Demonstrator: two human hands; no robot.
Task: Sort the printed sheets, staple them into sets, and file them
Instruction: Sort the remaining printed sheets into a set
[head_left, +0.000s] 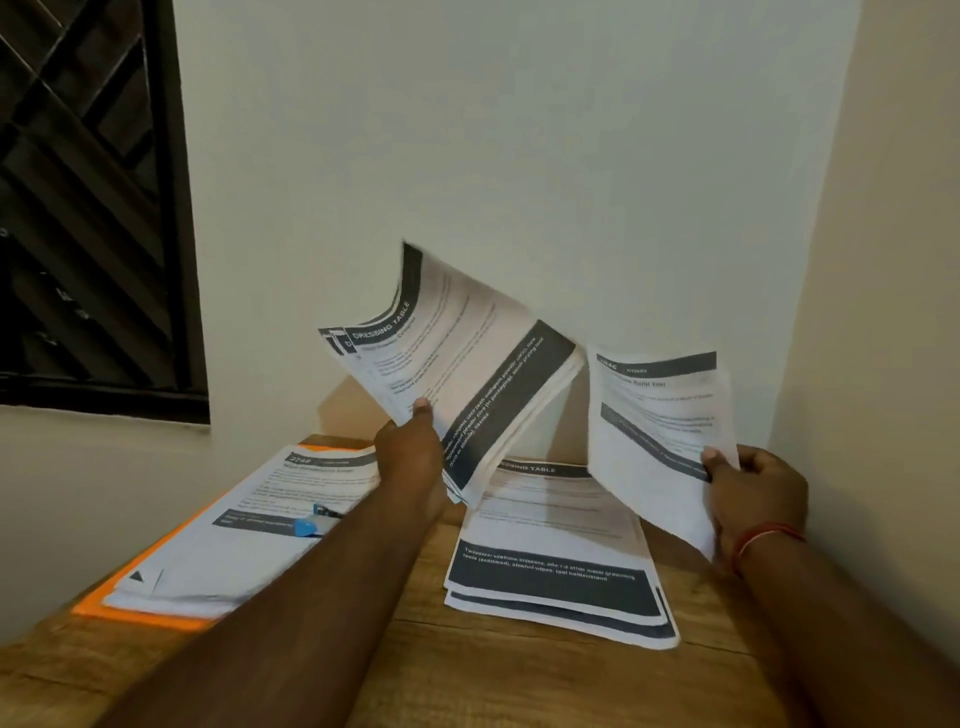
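On my feed the left hand (410, 457) is raised above the flat pile (561, 551), thumb on the printed face and fingers curled behind, clamped on the lower edge of a thick stack (457, 374) of sheets. That stack tilts up and to the left of the flat pile; its top page is headed DRESSING TABLE and its far corners are fanned out. The right hand (753, 488) is up to the right of the flat pile and pinches a thin set (660, 431) of sheets by its lower right edge, thumb on top. I see the set standing nearly upright, apart from the stack. A red thread (763, 540) circles that wrist. The flat pile lies face up on the wooden desk (467, 675) between the 2 forearms, its dark footer bands stepped at the near edge. Left of the flat pile an orange folder (135, 597) lies on the desk with another pile, the folder sheets (249, 530), on it. A small blue stapler (311, 522) rests on top of those. Further left of the flat pile and higher, a dark window grille (88, 197) sits in the pale wall.
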